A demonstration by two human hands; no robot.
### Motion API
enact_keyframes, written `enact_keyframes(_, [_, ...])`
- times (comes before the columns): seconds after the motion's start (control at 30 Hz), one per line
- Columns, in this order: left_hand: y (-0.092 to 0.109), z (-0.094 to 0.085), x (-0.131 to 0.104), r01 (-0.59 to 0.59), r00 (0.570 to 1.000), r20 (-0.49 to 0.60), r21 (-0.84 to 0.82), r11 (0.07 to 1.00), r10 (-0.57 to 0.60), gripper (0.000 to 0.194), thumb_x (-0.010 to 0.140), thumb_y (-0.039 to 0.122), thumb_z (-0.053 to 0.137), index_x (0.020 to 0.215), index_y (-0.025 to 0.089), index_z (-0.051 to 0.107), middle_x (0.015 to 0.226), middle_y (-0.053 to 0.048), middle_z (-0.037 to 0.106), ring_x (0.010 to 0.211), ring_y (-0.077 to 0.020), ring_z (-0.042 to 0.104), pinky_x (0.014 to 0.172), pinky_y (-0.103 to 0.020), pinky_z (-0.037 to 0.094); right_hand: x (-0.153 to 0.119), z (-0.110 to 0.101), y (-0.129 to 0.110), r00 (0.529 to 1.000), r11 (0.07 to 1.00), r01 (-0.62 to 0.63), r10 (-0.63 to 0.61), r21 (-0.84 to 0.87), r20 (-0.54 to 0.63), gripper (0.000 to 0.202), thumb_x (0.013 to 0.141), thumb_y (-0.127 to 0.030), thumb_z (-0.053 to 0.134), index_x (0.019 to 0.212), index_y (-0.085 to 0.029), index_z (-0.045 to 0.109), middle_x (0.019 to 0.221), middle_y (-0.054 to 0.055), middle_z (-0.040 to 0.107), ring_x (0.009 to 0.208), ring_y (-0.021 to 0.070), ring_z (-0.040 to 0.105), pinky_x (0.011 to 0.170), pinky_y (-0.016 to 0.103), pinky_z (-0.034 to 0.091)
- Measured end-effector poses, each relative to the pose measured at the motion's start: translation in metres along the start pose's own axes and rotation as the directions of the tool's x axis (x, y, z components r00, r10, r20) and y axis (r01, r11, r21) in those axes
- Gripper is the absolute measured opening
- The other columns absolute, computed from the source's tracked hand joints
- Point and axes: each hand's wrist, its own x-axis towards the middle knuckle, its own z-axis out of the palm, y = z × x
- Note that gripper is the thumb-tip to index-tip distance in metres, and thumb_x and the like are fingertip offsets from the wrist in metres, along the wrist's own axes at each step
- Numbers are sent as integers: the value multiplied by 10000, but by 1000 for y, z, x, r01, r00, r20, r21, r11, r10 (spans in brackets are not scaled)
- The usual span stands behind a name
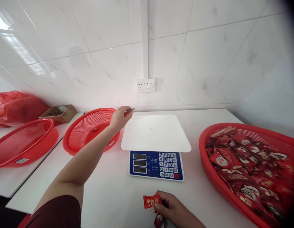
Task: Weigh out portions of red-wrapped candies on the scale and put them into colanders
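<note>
My left hand (pixel 120 118) reaches far out between a red basket and a digital scale. Its fingers are closed on a small dark red packet (pixel 129 111), seen nearly edge-on. Near the table's front, my right hand (pixel 172 207) is closed on a small red candy packet (pixel 151 201) with gold lettering. Below those fingers hangs a darker red packet (pixel 158 220), partly cut off by the frame. The scale's white weighing plate (pixel 156 133) lies between my hands, above a blue keypad panel (pixel 155 165) whose display digits are too faint to read.
Many red packets fill a large red basket (pixel 202 152) on the right. Left of the scale, a round red basket (pixel 72 134) holds a small red piece. Further left are another red basket (pixel 37 148), a cardboard box (pixel 63 115) and a red plastic bag (pixel 21 107). A wall socket (pixel 146 85) sits behind.
</note>
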Motion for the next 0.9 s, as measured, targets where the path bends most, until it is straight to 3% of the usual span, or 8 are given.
enact_keyframes(0.07, [-25, -25, -12, 83, 997, -5, 58, 995, -83, 311, 890, 391, 413, 1084, 207, 571, 1086, -76, 626, 946, -197, 592, 806, -294, 457, 0, 1, -1, 1000, 1000, -8, 8, -20, 18, 470, 755, -620, 579, 779, -155, 515, 671, -15, 541, 549, 104, 558, 482, 205, 426])
enact_keyframes(0.17, [-49, -47, -38, 165, 981, 78, 131, 978, -176, 415, 875, 475, 422, 1170, 210, 543, 1177, -99, 603, 1026, -242, 579, 819, -333, 460, 1, 2, -3, 1000, 999, -17, 18, -43, 25, 482, 761, -636, 558, 770, -157, 506, 653, -24, 513, 540, 100, 540, 477, 209, 432])
enact_keyframes(0.3, [-54, -52, -85, 143, 941, 274, 204, 968, -197, 488, 876, 547, 382, 1262, 273, 498, 1281, -74, 566, 1138, -269, 541, 885, -376, 441, 2, -1, -1, 1000, 999, -7, 8, -51, 23, 476, 784, -628, 535, 785, -153, 519, 693, -12, 510, 559, 104, 553, 487, 220, 450])
enact_keyframes(0.43, [-48, -47, -122, 93, 869, 425, 364, 927, -254, 535, 900, 524, 330, 1362, 260, 393, 1120, -110, 663, 991, -292, 628, 806, -388, 479, 4, -4, 1, 1000, 1000, 13, -12, -26, 12, 456, 791, -610, 543, 778, -155, 517, 739, 1, 520, 573, 110, 576, 479, 217, 445])
enact_keyframes(0.6, [-67, -57, -131, 113, 898, 323, 485, 867, -298, 463, 929, 341, 287, 1334, 178, 444, 1127, -153, 653, 1094, -316, 569, 1011, -509, 309, 3, 2, -4, 1000, 1000, 13, -14, -28, -19, 460, 777, -616, 553, 747, -161, 500, 682, -15, 517, 550, 104, 569, 476, 212, 436])
enact_keyframes(0.73, [-80, -64, -128, 146, 936, 199, 535, 832, -292, 472, 905, 273, 314, 1318, 85, 443, 1241, -217, 566, 1212, -370, 455, 1019, -598, 238, 0, 4, -29, 996, 998, 41, -45, -49, -81, 457, 751, -619, 578, 741, -170, 490, 679, -13, 536, 551, 108, 577, 465, 210, 428])
enact_keyframes(0.83, [-66, -58, -128, 118, 979, 95, 446, 887, -178, 473, 900, 336, 367, 1324, 137, 433, 1316, -164, 521, 1286, -344, 378, 1037, -569, 260, 0, -3, -69, 971, 979, 117, -149, -168, -189, 435, 772, -610, 550, 735, -180, 494, 648, -3, 571, 543, 117, 571, 476, 229, 442])
enact_keyframes(0.9, [-44, -51, -126, 61, 996, 47, 314, 948, -79, 463, 900, 373, 392, 1305, 157, 451, 1317, -134, 527, 1300, -317, 368, 1051, -530, 279, 5, -11, -98, 920, 942, 145, -241, -302, -310, 392, 799, -577, 534, 777, -187, 521, 665, -5, 590, 528, 108, 547, 494, 242, 455])
